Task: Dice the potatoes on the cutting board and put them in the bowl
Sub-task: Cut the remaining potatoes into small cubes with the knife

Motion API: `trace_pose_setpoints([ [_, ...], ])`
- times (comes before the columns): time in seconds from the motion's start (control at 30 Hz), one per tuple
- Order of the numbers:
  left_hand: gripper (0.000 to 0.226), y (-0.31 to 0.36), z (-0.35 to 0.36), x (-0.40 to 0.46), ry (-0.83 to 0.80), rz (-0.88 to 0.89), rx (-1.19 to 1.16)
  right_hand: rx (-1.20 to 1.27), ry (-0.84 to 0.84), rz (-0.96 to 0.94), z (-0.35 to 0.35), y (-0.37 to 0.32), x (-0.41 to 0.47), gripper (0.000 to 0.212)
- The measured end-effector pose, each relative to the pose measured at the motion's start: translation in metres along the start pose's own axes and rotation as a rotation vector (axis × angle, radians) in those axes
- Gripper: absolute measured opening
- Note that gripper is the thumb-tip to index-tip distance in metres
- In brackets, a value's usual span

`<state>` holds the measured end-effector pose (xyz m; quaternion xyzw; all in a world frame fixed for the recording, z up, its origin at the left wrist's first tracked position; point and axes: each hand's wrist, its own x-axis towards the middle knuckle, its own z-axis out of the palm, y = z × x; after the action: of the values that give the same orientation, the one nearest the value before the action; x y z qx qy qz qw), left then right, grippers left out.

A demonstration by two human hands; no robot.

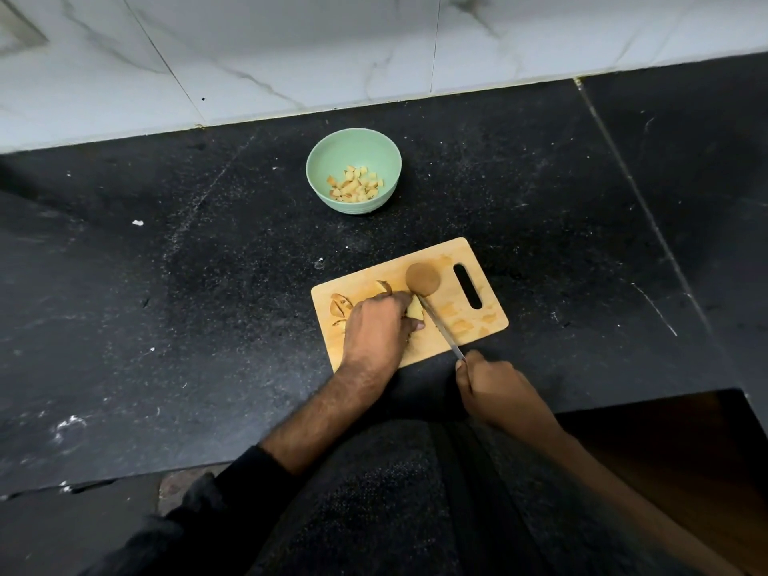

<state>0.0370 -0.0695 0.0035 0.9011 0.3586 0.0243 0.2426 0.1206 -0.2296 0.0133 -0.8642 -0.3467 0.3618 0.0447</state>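
On a black surface [208,284] lay one wooden cutting board [469,326]. The left hand [376,322] had its grip curled over one pale potato piece [414,311], while the right hand [494,388] was clamped on one knife [440,326], its blade against that piece. One whole brown potato [423,278] and about four wedges [340,305] sat on the board. Beyond it, well apart, one green bowl [328,160] held many diced potato cubes [355,185].

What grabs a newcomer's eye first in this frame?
The wooden board on the black counter: the left hand holds a potato piece while the right hand grips a knife whose blade lies against it. Behind the board, a green bowl holds diced potato.
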Motion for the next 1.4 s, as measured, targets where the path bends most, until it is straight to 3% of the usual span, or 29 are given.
trace_pose_setpoints([
  [0.3,0.017,-0.005,0.002,-0.002,-0.042,-0.118,-0.209,-0.041,-0.052,-0.066,0.002,-0.015,0.004,0.026],
  [0.43,0.032,-0.004,-0.001,-0.002,-0.028,-0.124,-0.219,-0.042,-0.038,-0.079,0.0,-0.017,0.002,0.024],
  [0.67,0.031,-0.006,-0.007,0.0,-0.048,-0.133,-0.141,-0.042,0.025,-0.065,-0.007,-0.018,-0.005,0.029],
  [0.8,0.017,-0.004,-0.008,-0.002,-0.024,-0.109,-0.094,-0.046,-0.014,-0.099,-0.005,-0.022,-0.004,0.029],
  [1.4,0.019,0.0,-0.011,-0.001,0.019,-0.037,0.063,-0.089,-0.09,-0.032,-0.002,-0.036,0.0,0.027],
])
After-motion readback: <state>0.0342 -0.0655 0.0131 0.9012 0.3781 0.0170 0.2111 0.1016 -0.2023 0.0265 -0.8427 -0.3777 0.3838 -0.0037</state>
